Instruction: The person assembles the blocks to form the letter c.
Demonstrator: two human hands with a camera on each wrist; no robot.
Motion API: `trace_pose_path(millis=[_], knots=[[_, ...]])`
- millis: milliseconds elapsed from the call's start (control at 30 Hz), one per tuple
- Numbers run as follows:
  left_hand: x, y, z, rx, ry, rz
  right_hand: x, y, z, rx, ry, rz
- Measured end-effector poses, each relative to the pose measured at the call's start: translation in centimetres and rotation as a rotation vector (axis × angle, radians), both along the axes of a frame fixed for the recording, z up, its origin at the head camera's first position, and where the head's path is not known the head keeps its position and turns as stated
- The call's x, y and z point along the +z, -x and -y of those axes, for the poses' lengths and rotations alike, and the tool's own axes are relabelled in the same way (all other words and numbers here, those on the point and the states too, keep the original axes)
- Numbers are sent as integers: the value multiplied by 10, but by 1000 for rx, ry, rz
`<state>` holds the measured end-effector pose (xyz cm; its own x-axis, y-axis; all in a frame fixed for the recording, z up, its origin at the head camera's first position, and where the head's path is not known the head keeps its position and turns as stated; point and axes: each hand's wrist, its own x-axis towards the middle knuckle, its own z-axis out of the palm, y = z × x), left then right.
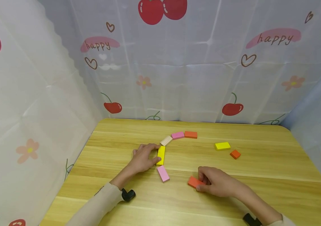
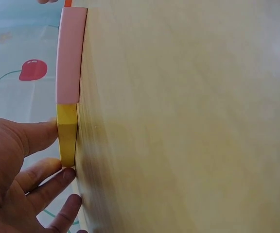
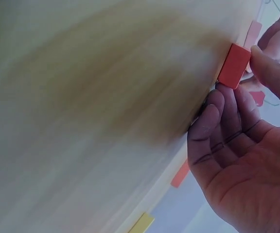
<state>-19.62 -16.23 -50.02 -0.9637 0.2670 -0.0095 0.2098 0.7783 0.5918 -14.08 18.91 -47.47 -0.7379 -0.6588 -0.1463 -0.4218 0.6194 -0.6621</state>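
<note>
Head view: two hands are at work over a light wood-grain surface [image 1: 149,208]. Left hand [image 1: 142,159], centre of the frame and slightly left: grip engaged, thumb at the near end and forefinger at the far end of a yellow block [image 1: 161,152], which lies flat. Right hand [image 1: 218,182], lower right of centre: grip engaged, thumb and curled fingers pinching a red-orange block [image 1: 193,182]. Whether that block rests on the surface or is slightly raised cannot be told.

Adjoining pieces: a pale pink block [image 1: 163,174] just below the yellow one; a bare-wood block [image 1: 166,141], a deeper pink block [image 1: 178,135] and an orange block [image 1: 191,135] curve from above it toward the upper right. Well apart, right of centre, lie a loose yellow block [image 1: 222,146] and a small orange piece [image 1: 235,154].

Handling assessment: all pieces appear to be wood, mostly painted; judged light, stiff and not fragile. Painted faces look smooth and may slide readily, so a slight nudge could displace a neighbour. Recommended hold on the red-orange block: opposite long edges, leaving its ends free. On the yellow block, the end-to-end hold is judged adequate for steadying, though the forefinger sits close to the bare-wood block and could disturb it.
</note>
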Motion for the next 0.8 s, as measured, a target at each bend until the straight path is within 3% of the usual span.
trace_pose_path(millis=[800], knots=[[-1,0,-1,4,-1,5,-2,-4,23,30,-13,22]])
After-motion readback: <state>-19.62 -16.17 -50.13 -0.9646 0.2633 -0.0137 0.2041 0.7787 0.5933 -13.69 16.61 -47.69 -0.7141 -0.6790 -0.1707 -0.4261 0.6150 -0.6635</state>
